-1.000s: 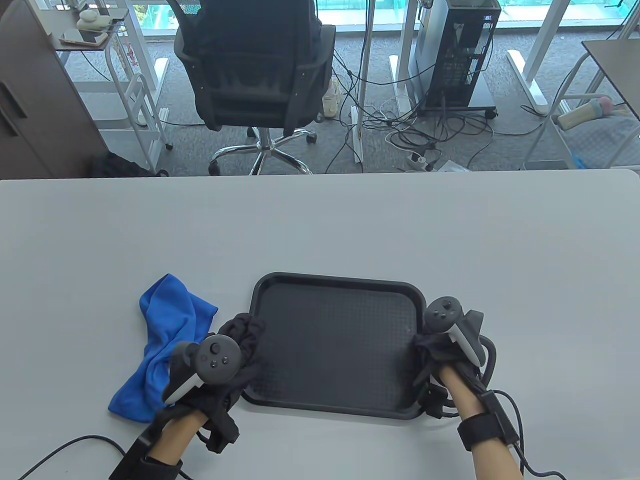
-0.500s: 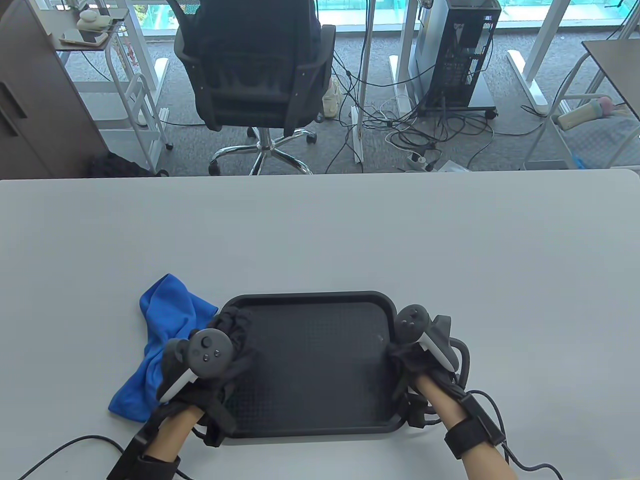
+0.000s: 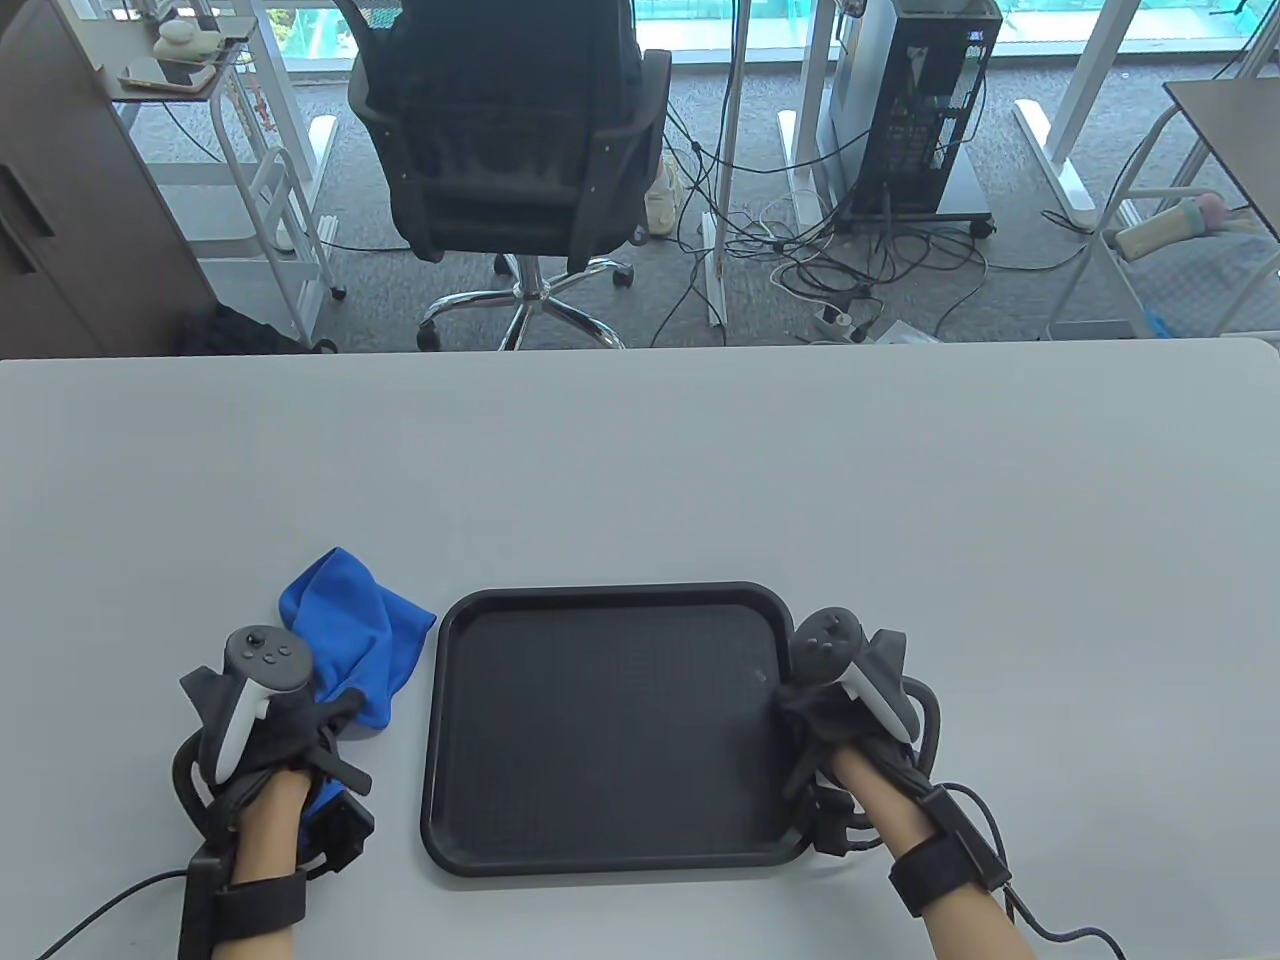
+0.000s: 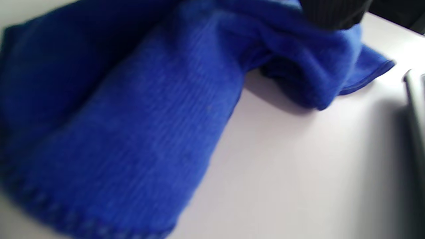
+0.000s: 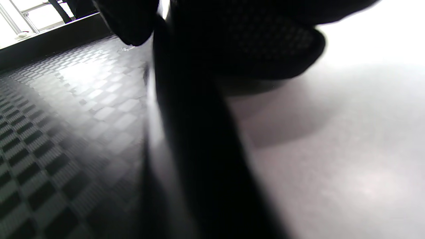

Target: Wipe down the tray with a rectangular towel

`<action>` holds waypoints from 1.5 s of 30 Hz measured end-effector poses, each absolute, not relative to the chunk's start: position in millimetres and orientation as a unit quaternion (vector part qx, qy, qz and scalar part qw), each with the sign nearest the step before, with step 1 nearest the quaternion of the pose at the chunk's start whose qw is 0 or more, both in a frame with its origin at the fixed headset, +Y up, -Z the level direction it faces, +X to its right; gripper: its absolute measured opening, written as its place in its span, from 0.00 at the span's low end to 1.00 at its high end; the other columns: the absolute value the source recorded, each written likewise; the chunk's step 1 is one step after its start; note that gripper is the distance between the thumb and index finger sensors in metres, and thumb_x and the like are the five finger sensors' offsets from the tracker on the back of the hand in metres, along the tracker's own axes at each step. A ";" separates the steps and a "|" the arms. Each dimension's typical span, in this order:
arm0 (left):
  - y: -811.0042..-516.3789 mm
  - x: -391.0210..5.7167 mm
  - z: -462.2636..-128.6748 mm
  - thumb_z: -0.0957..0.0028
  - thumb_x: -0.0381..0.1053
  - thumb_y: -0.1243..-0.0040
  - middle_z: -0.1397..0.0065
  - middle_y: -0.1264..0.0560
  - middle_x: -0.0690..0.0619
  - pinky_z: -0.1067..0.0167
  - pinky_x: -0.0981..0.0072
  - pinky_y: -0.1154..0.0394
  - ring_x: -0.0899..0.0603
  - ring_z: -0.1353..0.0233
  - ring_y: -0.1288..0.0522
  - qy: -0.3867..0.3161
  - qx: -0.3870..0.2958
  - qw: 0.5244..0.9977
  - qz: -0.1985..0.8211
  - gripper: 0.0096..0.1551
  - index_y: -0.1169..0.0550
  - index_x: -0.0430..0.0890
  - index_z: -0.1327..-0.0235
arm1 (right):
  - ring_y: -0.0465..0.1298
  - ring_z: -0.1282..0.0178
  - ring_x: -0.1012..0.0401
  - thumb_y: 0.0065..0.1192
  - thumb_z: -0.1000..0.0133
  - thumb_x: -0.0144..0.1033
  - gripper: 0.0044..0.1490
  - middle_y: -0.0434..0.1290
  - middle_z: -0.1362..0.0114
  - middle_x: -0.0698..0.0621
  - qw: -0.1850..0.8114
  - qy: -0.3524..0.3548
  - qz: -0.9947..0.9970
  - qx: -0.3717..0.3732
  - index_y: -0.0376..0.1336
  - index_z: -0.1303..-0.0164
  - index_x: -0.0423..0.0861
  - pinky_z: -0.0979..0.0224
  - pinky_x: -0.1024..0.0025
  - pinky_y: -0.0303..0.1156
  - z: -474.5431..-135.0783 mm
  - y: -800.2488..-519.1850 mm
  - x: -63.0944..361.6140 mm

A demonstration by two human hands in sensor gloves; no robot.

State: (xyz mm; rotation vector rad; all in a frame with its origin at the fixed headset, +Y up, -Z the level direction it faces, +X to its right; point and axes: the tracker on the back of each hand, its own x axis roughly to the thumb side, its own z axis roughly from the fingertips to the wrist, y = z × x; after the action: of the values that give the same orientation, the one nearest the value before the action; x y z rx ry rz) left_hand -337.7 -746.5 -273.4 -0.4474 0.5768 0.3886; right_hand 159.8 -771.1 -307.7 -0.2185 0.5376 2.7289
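A black rectangular tray (image 3: 600, 592) lies flat near the table's front edge. A crumpled blue towel (image 3: 360, 620) lies on the table just left of it. My left hand (image 3: 300, 715) rests on the towel's near part, clear of the tray. In the left wrist view a gloved fingertip (image 4: 332, 13) touches the bunched towel (image 4: 132, 126); whether the hand grips it does not show. My right hand (image 3: 815, 715) grips the tray's right rim. In the right wrist view its fingers (image 5: 132, 23) lie inside over the textured tray floor (image 5: 59, 126), with the thumb outside.
The grey table (image 3: 640, 470) stretches wide beyond the tray. Glove cables (image 3: 110, 900) trail over the front edge at both wrists. An office chair (image 3: 510, 150) and a computer tower (image 3: 920, 100) stand on the floor past the far edge.
Both hands pulled the tray left and nearer. Then my left hand let go of its left rim and moved left onto the towel. My right hand kept its grip.
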 end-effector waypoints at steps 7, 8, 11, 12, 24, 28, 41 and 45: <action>-767.5 -338.4 -276.3 0.50 0.61 0.43 0.15 0.59 0.41 0.28 0.22 0.57 0.32 0.14 0.56 0.286 -0.254 0.910 0.159 0.52 0.53 0.49 0.19 | 0.79 0.69 0.55 0.63 0.48 0.43 0.34 0.75 0.59 0.43 0.182 0.195 0.961 -0.079 0.60 0.41 0.33 0.67 0.60 0.77 -307.7 -770.4 160.9; -767.7 -337.8 -276.5 0.50 0.61 0.42 0.15 0.59 0.41 0.28 0.22 0.57 0.32 0.14 0.56 0.288 -0.252 0.911 0.155 0.52 0.52 0.49 0.19 | 0.79 0.69 0.55 0.63 0.47 0.43 0.34 0.75 0.59 0.43 0.183 0.195 0.960 -0.079 0.60 0.41 0.33 0.67 0.60 0.76 -307.8 -770.4 160.9; -770.8 -334.1 -277.8 0.51 0.58 0.41 0.15 0.55 0.42 0.27 0.25 0.54 0.33 0.15 0.53 0.290 -0.241 0.918 0.121 0.51 0.50 0.49 0.19 | 0.79 0.68 0.55 0.63 0.47 0.43 0.34 0.75 0.58 0.43 0.184 0.197 0.960 -0.079 0.60 0.41 0.33 0.67 0.60 0.76 -307.9 -770.4 161.2; -770.3 -332.7 -278.4 0.51 0.58 0.41 0.15 0.55 0.42 0.27 0.27 0.53 0.34 0.17 0.52 0.290 -0.238 0.921 0.108 0.50 0.50 0.49 0.19 | 0.79 0.68 0.55 0.63 0.47 0.43 0.34 0.75 0.58 0.43 0.184 0.197 0.960 -0.079 0.60 0.41 0.33 0.67 0.60 0.76 -307.9 -770.4 161.3; -748.3 -335.2 -278.0 0.50 0.51 0.37 0.22 0.32 0.44 0.31 0.42 0.33 0.45 0.33 0.26 0.280 -0.104 0.952 0.067 0.38 0.35 0.51 0.24 | 0.80 0.73 0.55 0.62 0.48 0.49 0.33 0.77 0.63 0.44 0.168 0.233 0.953 -0.093 0.62 0.46 0.36 0.71 0.61 0.77 -308.1 -771.9 164.3; -724.2 -326.7 -276.0 0.49 0.51 0.38 0.22 0.32 0.43 0.31 0.42 0.33 0.44 0.33 0.25 0.244 -0.044 0.963 0.109 0.38 0.36 0.51 0.23 | 0.81 0.74 0.56 0.63 0.49 0.49 0.32 0.78 0.64 0.44 0.178 0.235 0.951 -0.099 0.63 0.48 0.36 0.73 0.61 0.77 -308.8 -772.4 166.2; -626.2 -230.7 -253.2 0.47 0.50 0.39 0.20 0.33 0.42 0.32 0.42 0.32 0.43 0.32 0.26 -0.018 0.087 0.977 0.195 0.37 0.36 0.50 0.22 | 0.81 0.75 0.56 0.64 0.49 0.46 0.31 0.78 0.65 0.44 0.173 0.221 0.957 -0.075 0.64 0.48 0.35 0.73 0.62 0.77 -309.5 -772.9 164.1; -617.1 -178.5 -267.8 0.46 0.50 0.39 0.20 0.33 0.42 0.32 0.42 0.32 0.43 0.32 0.25 -0.097 0.051 0.977 0.185 0.37 0.36 0.51 0.22 | 0.80 0.75 0.56 0.64 0.49 0.46 0.31 0.78 0.66 0.44 0.178 0.215 0.958 -0.066 0.64 0.48 0.35 0.73 0.62 0.77 -310.3 -773.5 164.0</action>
State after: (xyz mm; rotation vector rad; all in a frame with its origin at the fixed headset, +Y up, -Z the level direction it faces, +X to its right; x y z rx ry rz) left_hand -178.5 -617.1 -267.8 0.1032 -0.1954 0.3737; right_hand 164.0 -773.5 -310.3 -0.1862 0.6085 2.7091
